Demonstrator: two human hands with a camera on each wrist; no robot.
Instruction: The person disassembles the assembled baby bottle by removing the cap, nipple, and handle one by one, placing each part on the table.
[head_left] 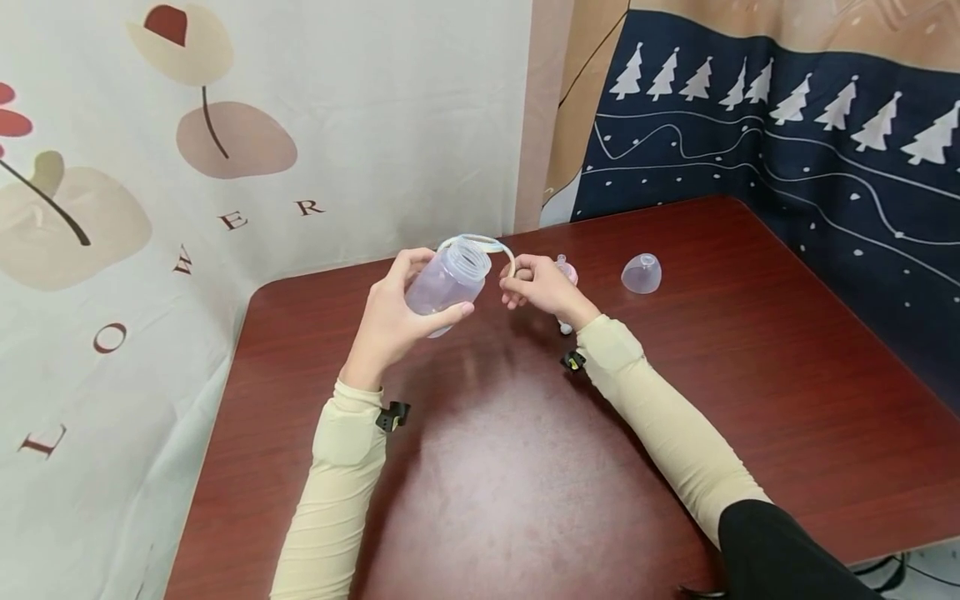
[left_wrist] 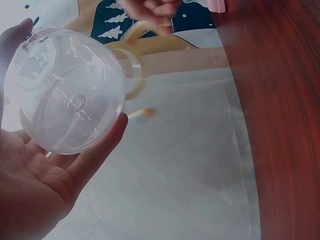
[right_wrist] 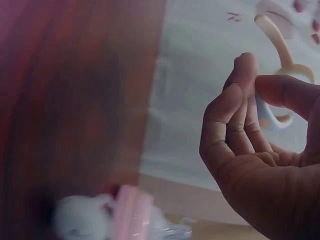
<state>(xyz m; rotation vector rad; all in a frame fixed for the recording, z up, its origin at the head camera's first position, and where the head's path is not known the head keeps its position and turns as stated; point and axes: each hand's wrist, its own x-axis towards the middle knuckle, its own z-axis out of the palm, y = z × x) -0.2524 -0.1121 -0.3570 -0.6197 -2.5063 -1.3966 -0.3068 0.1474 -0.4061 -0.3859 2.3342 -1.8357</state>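
Note:
My left hand (head_left: 386, 321) grips a clear, empty baby bottle (head_left: 444, 292) round its body, with the threaded mouth uncovered and tilted up to the right. In the left wrist view the bottle's round base (left_wrist: 77, 102) faces the camera. Thumb and fingertips of my right hand (head_left: 546, 287) pinch a bottle handle (right_wrist: 279, 42), a cream and pale-blue ring with curved grips. The ring overlaps the far side of the bottle's mouth in the head view. Behind my right hand, partly hidden, lies a pink collar (head_left: 568, 272) with a clear teat.
A clear domed cap (head_left: 642, 275) stands on the reddish-brown table (head_left: 750, 375), right of my right hand. A small white weighted straw end (head_left: 566, 328) shows below that wrist. Printed cloths (head_left: 412, 100) hang along the table's far and right edges.

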